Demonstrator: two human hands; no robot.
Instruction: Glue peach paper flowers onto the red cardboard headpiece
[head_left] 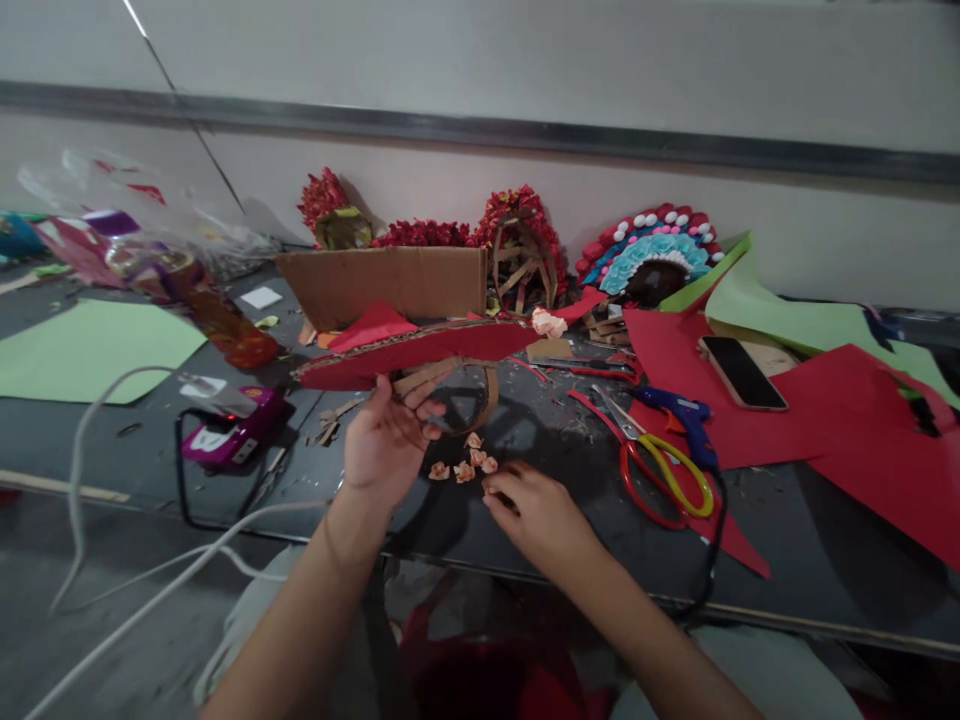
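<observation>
My left hand (390,440) grips a red-faced cardboard piece (435,352) by the brown cardboard band (486,398) looped under it, like a headband. The piece is held up above the table, tilted, its corrugated edge toward me. A peach paper flower (548,323) sits at its right end. Below it, several small peach paper flowers (463,471) lie grouped on the dark table. At their right edge my right hand (529,505) rests with thumb and forefinger pinched together; what lies between the fingertips is mostly hidden.
Right of my hands are scissors (637,450), a blue glue gun (682,415), red sheets (847,410) and a phone (742,372). A purple power adapter (236,430) with cables and a bottle (214,305) stand left. Behind are a cardboard box (386,285) and a decorated headdress (652,255).
</observation>
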